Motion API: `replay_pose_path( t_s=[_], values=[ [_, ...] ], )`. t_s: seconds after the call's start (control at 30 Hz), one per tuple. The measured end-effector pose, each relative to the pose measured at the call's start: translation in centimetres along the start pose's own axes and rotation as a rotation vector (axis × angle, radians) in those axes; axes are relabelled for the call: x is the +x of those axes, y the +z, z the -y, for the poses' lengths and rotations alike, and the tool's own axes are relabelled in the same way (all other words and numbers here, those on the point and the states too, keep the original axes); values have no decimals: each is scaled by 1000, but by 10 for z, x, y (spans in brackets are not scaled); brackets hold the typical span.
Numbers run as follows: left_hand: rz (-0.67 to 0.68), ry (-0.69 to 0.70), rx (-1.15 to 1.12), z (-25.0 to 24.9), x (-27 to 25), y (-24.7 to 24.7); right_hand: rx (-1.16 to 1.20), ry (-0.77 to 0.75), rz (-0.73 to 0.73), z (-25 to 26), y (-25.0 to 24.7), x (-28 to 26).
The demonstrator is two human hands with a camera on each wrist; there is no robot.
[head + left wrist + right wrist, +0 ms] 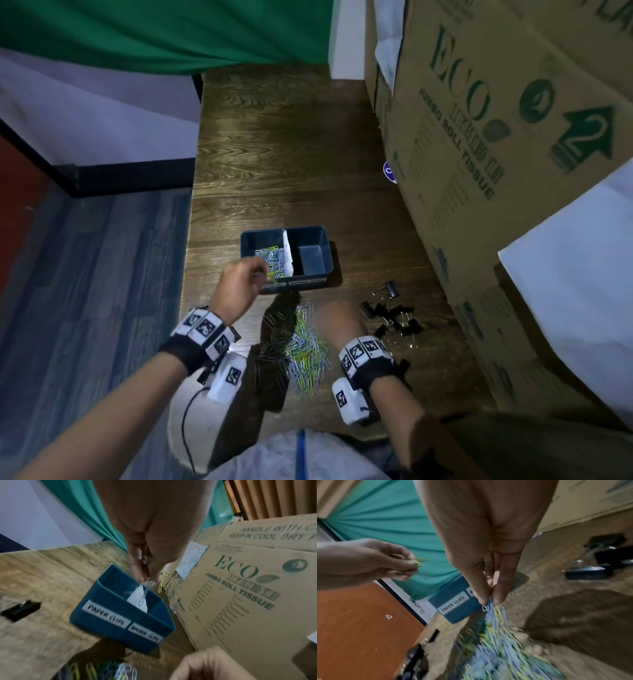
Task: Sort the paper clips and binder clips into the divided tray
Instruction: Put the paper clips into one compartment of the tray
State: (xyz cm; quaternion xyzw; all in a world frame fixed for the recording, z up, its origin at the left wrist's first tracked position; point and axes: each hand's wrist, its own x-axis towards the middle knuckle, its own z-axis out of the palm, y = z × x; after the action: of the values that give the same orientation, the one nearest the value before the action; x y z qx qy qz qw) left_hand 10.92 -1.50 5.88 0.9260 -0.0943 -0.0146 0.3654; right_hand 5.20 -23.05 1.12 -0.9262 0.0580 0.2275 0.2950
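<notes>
- Two hands are working above the wooden table [274,144].
- My left hand [236,287] pinches a few paper clips [145,593] over the blue divided tray [313,236], at its left compartment, where many clips already lie.
- My right hand [488,563] pinches clips at the top of the loose pile [305,349] in front of the tray.
- The black binder clips [394,315] lie on the table to the right of the pile.

One tray [321,236] with two compartments is sitting beside one paper-clip pile [305,346], perhaps a dozen binder clips [394,315], two hands.
</notes>
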Motion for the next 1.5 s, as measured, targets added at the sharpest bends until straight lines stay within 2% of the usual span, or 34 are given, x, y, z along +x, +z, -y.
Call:
replay_pose_path(
  t_s=[0.07,0.17,0.37,0.43,0.53,0.7,0.8,0.87,0.97,1.07,1.17,1.23,1.33,1.4,1.5],
  values=[
    [-40,-28,15,1,20,-6,15,-46,-19,8,-7,2],
    [-7,-76,22,8,32,-7,43,-116,-78,27,-19,2],
    [-41,-81,176,25,-9,10,115,-283,-193,74,-45,23],
    [12,-93,209,26,-32,18,142,-309,-243,92,-51,39],
    [178,-129,243,31,-64,31,192,-340,-279,112,-60,58],
    [418,-75,290,48,-99,50,180,-331,-311,99,-58,60],
    [521,-81,323,52,-113,54,149,-309,-224,71,-40,44],
    [610,-113,426,53,-122,58,97,-266,-128,49,-25,30],
    [703,-136,527,52,-131,65,-95,-135,152,16,-2,10],
    [684,-121,520,48,-132,75,-295,-88,396,-7,19,-11],
    [643,-81,470,39,-127,84,-445,-117,508,-15,34,-25],
    [616,-56,421,35,-123,88,-457,-161,466,-17,44,-28],
    [607,-58,316,36,-117,88,-351,-194,297,-24,54,-27],
    [556,-54,267,38,-117,87,-289,-198,236,-26,51,-27],
    [464,-6,338,41,-119,83,-217,-167,131,-30,44,-25]
  ],
)
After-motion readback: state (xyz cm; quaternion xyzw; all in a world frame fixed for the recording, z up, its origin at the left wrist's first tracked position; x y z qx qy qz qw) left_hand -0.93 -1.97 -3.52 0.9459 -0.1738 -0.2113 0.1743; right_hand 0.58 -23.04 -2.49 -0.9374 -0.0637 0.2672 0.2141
